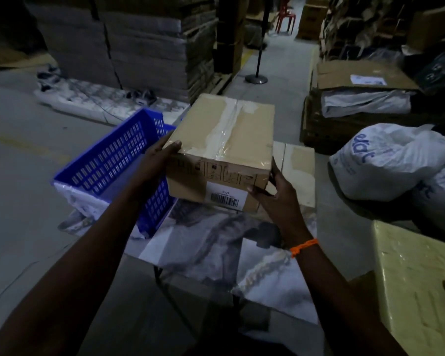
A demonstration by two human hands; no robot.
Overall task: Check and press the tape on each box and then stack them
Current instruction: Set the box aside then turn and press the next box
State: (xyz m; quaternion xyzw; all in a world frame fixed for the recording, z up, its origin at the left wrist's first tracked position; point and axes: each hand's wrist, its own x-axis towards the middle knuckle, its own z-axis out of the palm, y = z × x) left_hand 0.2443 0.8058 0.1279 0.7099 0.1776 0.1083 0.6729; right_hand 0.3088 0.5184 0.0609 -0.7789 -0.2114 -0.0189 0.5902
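Observation:
A brown cardboard box with a strip of clear tape along its top seam and a barcode label on its near face is held above the table. My left hand grips its near left corner, thumb on top. My right hand holds its near right lower corner. A second taped cardboard box lies flat on the table behind and to the right, partly hidden by the held box.
A blue perforated plastic crate sits on the table's left side. White filled sacks lie on the floor at right, with flattened cartons behind. A yellow surface is at lower right. Tall stacks of cardboard stand ahead.

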